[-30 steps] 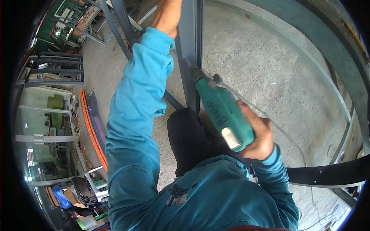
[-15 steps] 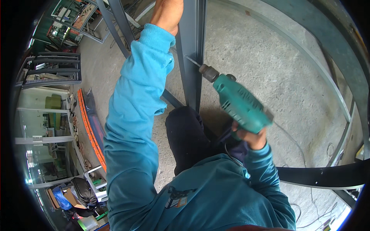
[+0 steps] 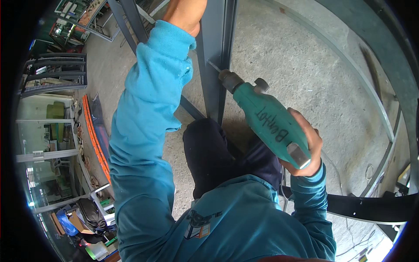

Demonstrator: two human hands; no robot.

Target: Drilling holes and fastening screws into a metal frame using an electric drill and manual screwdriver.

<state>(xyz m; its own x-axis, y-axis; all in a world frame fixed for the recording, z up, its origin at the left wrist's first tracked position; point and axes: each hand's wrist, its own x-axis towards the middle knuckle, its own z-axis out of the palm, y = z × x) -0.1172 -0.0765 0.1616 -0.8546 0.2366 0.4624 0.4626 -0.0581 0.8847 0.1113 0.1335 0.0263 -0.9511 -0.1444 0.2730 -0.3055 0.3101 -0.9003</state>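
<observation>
One green, dark-chucked power drill (image 3: 273, 118) points up-left, its slim metal bit (image 3: 213, 66) aimed at the long, dark grey metal profile (image 3: 214, 96); we cannot confirm contact. Our right hand (image 3: 312, 150) wraps firmly around the drill's rear. Our left hand (image 3: 187, 11) is cropped at the upper edge; we cannot tell its grip. We should align the bit squarely, press evenly and keep the dark-trousered knee (image 3: 203, 135) clear above the grey concrete floor (image 3: 279, 56).

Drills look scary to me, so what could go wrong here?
The thin drill bit could skid or snap where it seems to meet the gray metal bar. Only the right hand grips the green power drill, so it might twist. The left knee looks close by, so a slip could hurt it.
</observation>
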